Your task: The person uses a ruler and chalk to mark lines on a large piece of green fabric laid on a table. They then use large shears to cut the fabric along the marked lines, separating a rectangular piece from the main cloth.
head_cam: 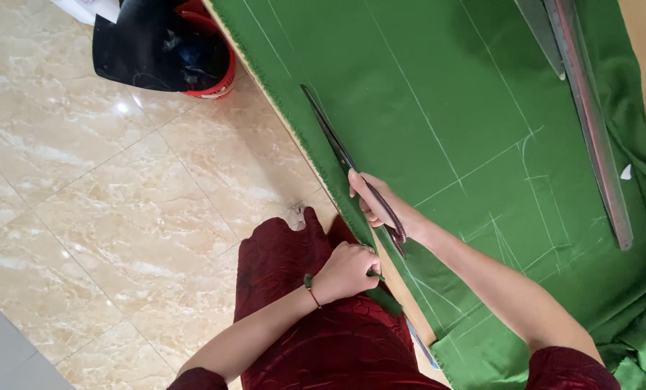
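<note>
Here, right hand [381,209] gripping scissors [341,155], left hand [348,271] pinching green fabric [424,94] strip

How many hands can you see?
2. The right hand holds the scissors on the green cloth. The left hand grips the cut cloth strip at the table edge. No others show.
</note>
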